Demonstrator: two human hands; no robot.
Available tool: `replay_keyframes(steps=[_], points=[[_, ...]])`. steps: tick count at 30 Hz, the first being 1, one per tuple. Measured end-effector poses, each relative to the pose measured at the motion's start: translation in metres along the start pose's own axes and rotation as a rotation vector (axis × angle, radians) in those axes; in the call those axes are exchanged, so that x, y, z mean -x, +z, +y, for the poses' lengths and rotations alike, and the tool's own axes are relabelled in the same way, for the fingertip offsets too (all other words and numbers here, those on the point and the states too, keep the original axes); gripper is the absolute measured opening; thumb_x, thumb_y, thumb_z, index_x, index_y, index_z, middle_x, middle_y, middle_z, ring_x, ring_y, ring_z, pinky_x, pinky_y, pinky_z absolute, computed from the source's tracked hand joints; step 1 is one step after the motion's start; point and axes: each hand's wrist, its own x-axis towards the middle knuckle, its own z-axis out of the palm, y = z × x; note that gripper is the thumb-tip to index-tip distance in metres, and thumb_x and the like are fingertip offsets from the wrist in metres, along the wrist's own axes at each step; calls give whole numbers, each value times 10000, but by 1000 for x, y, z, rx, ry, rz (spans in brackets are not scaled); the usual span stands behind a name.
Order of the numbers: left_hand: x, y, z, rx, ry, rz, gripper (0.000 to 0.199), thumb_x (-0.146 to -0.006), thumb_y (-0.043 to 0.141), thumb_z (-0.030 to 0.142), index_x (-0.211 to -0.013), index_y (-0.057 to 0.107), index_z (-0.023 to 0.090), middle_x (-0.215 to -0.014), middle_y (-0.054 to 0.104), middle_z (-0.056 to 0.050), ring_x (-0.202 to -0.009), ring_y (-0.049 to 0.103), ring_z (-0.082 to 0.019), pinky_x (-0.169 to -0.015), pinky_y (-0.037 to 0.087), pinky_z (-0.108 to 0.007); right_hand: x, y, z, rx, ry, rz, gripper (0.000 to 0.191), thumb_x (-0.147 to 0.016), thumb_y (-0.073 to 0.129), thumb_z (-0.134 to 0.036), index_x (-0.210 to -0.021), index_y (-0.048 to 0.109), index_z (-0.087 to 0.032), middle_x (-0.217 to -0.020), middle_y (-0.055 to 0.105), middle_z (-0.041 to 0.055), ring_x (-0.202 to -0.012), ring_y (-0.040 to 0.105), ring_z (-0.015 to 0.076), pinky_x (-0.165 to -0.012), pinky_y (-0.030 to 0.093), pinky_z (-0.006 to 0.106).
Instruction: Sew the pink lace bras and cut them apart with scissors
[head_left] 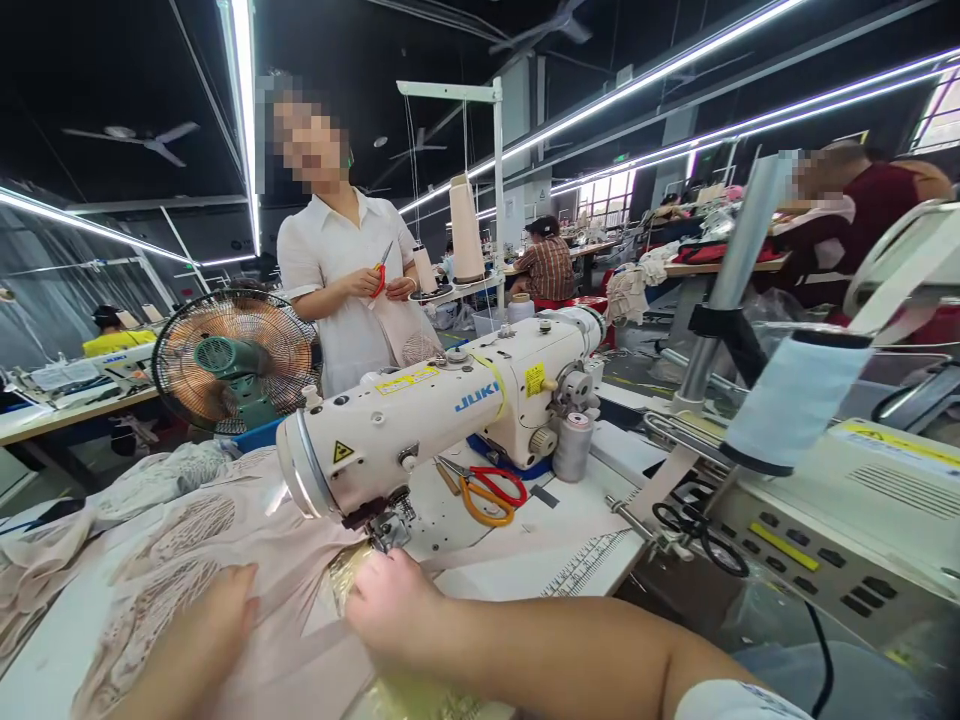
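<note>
Pale pink fabric [289, 600] with lace patches spreads over the white sewing table, reaching under the needle end of a white JUKI sewing machine [420, 420]. My left hand [202, 620], smeared by motion, is over the fabric left of the needle; its finger pose is unclear. Close in front of the presser foot [394, 528], my right hand [394, 598] has its fingers curled closed. What they hold, if anything, is hidden. A shiny gold-coloured surface [341, 572] shows beside that hand.
Red-and-orange-handled scissors [491, 495] lie behind the right forearm, near a grey thread spool [574, 447]. A fan [236, 360] stands back left. Across the machine, a person [349, 270] holds red-handled scissors. At right is a tape-feeding device [847, 500] with a metal post.
</note>
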Motion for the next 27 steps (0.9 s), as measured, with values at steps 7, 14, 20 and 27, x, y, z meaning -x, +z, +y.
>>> replay_keyframes(steps=[7, 14, 20, 27], points=[[-26, 21, 77, 124, -7, -57, 388, -916, 236, 353, -1027, 561, 173, -1128, 608, -141, -994, 617, -280, -798, 458, -383, 5, 29, -8, 31, 15, 176, 79, -688, 604, -205, -662, 551, -153, -572, 531, 53, -528, 540, 188, -381, 364, 251], [-54, 15, 63, 176, -91, -94, 370, -870, 318, 423, -751, 603, 219, -843, 688, -80, -830, 646, -282, -665, 432, -337, 4, 33, -15, 23, 31, 224, 133, -711, 617, -246, -664, 579, -128, -591, 548, 76, -554, 534, 201, -413, 392, 275], [-66, 17, 55, 264, -78, -129, 329, -816, 402, 407, -625, 585, 212, -678, 682, -34, -743, 648, -236, -636, 433, -274, 14, 31, -22, -14, -74, 219, 154, -719, 621, -284, -685, 572, -142, -649, 563, 71, -574, 525, 195, -451, 385, 275], [-55, 18, 60, 231, -90, -92, 378, -844, 333, 426, -575, 500, 219, -599, 631, -27, -661, 627, -223, -587, 416, -281, 24, -2, -17, -82, -241, 71, 131, -825, 589, -290, -871, 617, -171, -833, 626, 74, -729, 557, 218, -607, 457, 324]])
